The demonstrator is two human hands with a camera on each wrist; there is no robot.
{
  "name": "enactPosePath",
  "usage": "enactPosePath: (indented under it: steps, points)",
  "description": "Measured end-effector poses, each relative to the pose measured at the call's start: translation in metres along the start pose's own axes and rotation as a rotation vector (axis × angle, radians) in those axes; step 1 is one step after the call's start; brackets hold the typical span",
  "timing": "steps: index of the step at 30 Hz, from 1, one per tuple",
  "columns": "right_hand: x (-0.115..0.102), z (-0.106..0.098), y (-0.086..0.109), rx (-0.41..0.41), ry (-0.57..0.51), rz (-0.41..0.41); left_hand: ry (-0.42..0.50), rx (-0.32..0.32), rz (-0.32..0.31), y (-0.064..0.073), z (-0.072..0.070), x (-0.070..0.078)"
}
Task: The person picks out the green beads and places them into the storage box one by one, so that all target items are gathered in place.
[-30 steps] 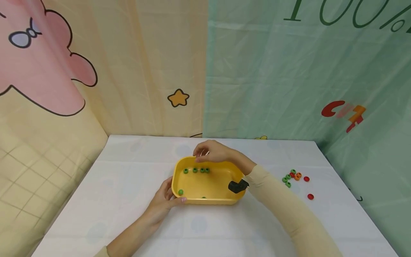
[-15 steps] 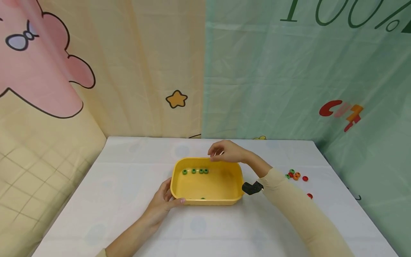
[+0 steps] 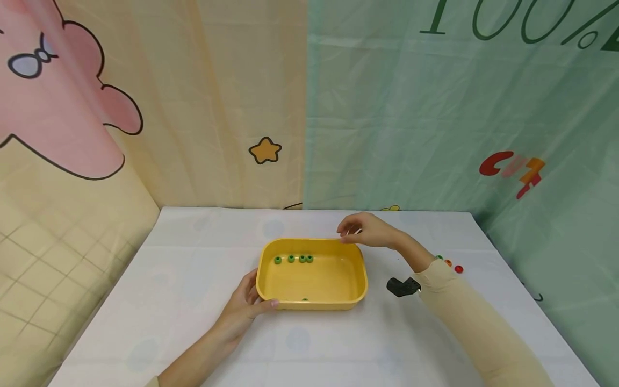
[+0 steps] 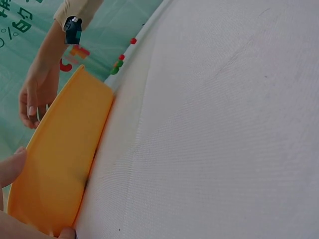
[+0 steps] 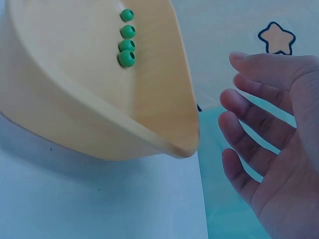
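Observation:
My left hand [image 3: 242, 303] grips the yellow tray [image 3: 311, 305] at its front left corner, thumb over the rim and fingers along the side. In the left wrist view the tray [image 4: 65, 149] fills the left part, with thumb and fingertips on it. Several green beads [image 3: 291, 258] lie in a row near its back wall, seen up close as green beads [image 5: 127, 31] in the right wrist view. Another green bead [image 3: 304, 299] peeks over the front wall. My right hand [image 3: 369, 230] hovers at the back right corner, fingers loosely bent, and the right wrist view shows it holding nothing.
On the table's right side lie loose beads, among them a red bead [image 3: 459, 269] and an orange bead [image 3: 448, 263], partly covered by the right sleeve [image 3: 474, 312]. A black wrist camera [image 3: 403, 287] sticks out from that sleeve. Printed curtains [image 3: 217, 107] hang behind the white table [image 3: 203, 258].
My right hand has moved rightward along the tray's back rim to its corner. A green bead at the tray's front left has gone from sight. My left hand keeps its grip.

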State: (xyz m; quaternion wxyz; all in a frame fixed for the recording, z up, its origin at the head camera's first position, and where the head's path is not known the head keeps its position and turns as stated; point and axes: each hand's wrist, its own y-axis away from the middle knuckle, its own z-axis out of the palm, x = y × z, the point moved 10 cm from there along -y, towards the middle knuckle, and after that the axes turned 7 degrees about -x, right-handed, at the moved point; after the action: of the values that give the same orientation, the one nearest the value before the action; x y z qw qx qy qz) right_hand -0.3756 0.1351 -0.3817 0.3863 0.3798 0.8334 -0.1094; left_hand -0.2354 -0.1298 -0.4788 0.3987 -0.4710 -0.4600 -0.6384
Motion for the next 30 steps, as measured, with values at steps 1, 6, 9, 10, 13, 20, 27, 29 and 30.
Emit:
enactPosePath:
  steps: [1,6,9,10,13,20,27,29,30]
  points:
    - [0.002,-0.002,0.002,0.004,0.002,0.005,0.0,-0.001,0.001,0.0,0.0,0.0]
    - [0.006,-0.009,0.011,0.018,0.014,0.02,0.003,-0.004,0.005,0.0,0.001,0.001]
    - [0.008,-0.012,0.015,0.024,0.013,0.023,0.004,-0.002,0.002,0.0,0.001,0.001]
    - [0.009,-0.013,0.017,0.025,0.011,0.023,0.005,-0.002,0.001,0.0,0.001,0.001]
    - [0.012,-0.016,0.021,0.031,0.001,0.026,0.003,0.0,-0.001,0.0,0.0,0.0]
    - [0.021,-0.021,0.029,0.049,-0.001,0.03,0.001,0.002,-0.002,0.001,0.0,0.0]
    - [0.038,-0.026,0.041,0.074,0.005,0.074,0.002,0.001,-0.004,0.001,0.0,0.001]
    - [0.043,-0.027,0.045,0.076,-0.009,0.087,0.003,-0.003,-0.004,0.001,0.0,0.001]
    - [0.046,-0.027,0.048,0.077,-0.017,0.092,0.002,-0.003,-0.004,0.001,0.0,0.001]
